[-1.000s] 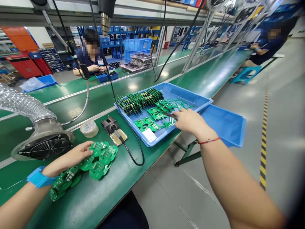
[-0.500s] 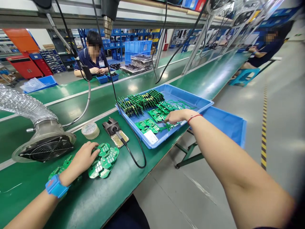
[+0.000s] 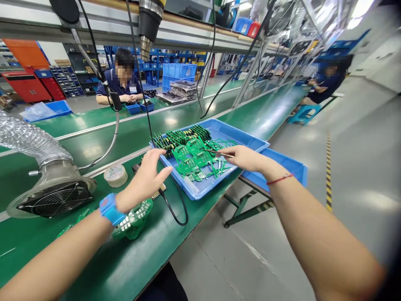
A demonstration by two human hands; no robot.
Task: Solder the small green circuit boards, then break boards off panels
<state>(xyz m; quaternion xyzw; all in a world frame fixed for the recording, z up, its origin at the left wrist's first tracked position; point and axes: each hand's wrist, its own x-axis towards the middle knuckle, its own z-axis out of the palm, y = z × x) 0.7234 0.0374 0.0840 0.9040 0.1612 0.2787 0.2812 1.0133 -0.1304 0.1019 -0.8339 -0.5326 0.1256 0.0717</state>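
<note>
Already, upright boards (image 3: pixel 188 136) are set in tray (image 3: pixel 247 136); loose boards (image 3: pixel 136 219) are left on table (image 3: pixel 150 253). Left hand (image 3: pixel 148 175) spread, empty; tweezers (image 3: pixel 225 155) pinched by right hand (image 3: pixel 246 158).

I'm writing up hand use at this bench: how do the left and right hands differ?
The left hand is open with nothing visible in it; the right hand grips a thin tool. The left hand has a wide blue band at its wrist; the right hand has a thin red bracelet. Both are ungloved.
</note>
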